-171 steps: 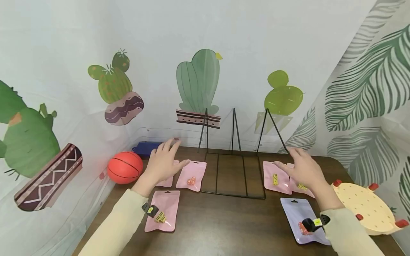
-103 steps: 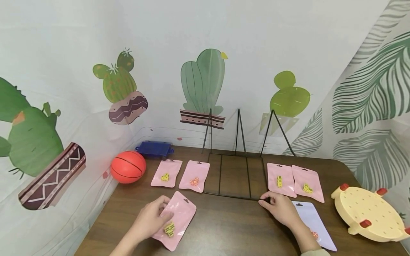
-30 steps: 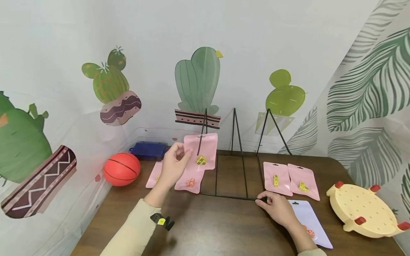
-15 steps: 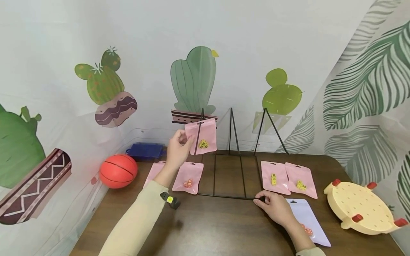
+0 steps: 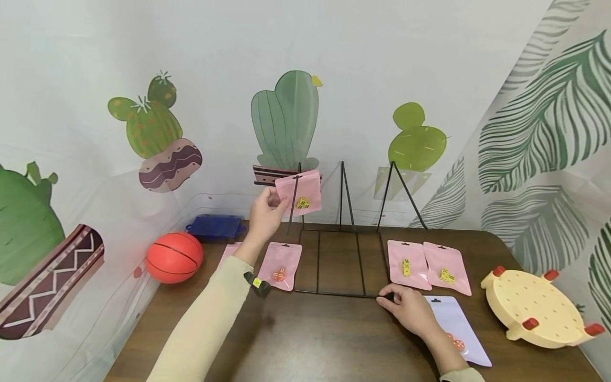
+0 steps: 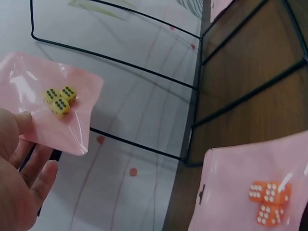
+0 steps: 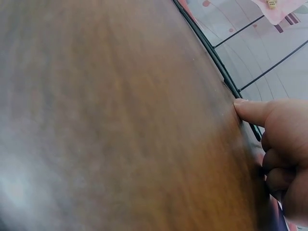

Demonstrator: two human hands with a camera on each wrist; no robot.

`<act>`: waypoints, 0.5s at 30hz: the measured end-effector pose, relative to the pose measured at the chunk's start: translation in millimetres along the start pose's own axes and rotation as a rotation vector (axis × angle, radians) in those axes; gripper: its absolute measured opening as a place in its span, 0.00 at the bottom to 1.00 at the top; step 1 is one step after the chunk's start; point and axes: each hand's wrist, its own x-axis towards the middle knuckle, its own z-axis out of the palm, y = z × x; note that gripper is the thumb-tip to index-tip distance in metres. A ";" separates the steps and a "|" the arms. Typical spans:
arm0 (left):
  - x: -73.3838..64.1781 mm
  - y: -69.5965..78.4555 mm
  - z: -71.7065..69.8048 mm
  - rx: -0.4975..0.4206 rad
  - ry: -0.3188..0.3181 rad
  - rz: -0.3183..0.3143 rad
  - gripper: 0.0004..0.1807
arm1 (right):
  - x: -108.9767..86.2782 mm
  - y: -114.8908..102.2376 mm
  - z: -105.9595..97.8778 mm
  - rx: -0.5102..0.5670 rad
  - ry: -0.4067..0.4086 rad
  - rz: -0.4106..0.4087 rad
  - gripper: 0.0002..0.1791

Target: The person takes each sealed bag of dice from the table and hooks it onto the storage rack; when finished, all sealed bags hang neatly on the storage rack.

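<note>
My left hand [image 5: 265, 215] pinches the left edge of a pink zip bag [image 5: 312, 185] with yellow dice [image 5: 303, 202] in it. The bag is raised at the left hook of a black wire display rack [image 5: 360, 265]; the hook's rod passes through its top hang hole and runs down in front. In the left wrist view the thumb [image 6: 21, 122] lies on the bag's face, the dice showing beside it. With thumb and curled fingers my right hand [image 5: 410, 310] holds the rack's front right base corner. A lavender bag [image 5: 448, 318] with orange dice is partly behind the right wrist.
Left of the rack lies a pink bag [image 5: 281, 257] with orange dice, another pink bag [image 5: 229, 251] half hidden by my forearm. Two pink bags [image 5: 410, 252] sit right of the rack. Around them are a red ball [image 5: 174, 257], blue tray [image 5: 215, 226] and cream round board [image 5: 534, 305].
My left hand picked the pink bag with yellow dice off the table's left front, brought it to the left hook and slid it up the rod. My right hand took hold of the rack's corner.
</note>
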 end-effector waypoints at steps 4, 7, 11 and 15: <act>-5.0 -7.7 -3.1 0.019 -0.021 -0.025 0.11 | -0.3 -0.3 -1.0 -0.005 0.001 -0.003 0.06; -11.0 -14.9 -8.2 0.038 -0.035 -0.050 0.11 | 0.1 -0.4 -1.4 -0.008 0.002 -0.006 0.06; -20.0 -20.8 -16.5 0.093 -0.053 -0.073 0.12 | 0.4 0.0 -2.2 -0.004 0.002 -0.006 0.06; -31.0 -24.9 -25.4 0.142 -0.086 -0.096 0.12 | 0.3 0.6 -1.8 -0.002 0.000 -0.007 0.06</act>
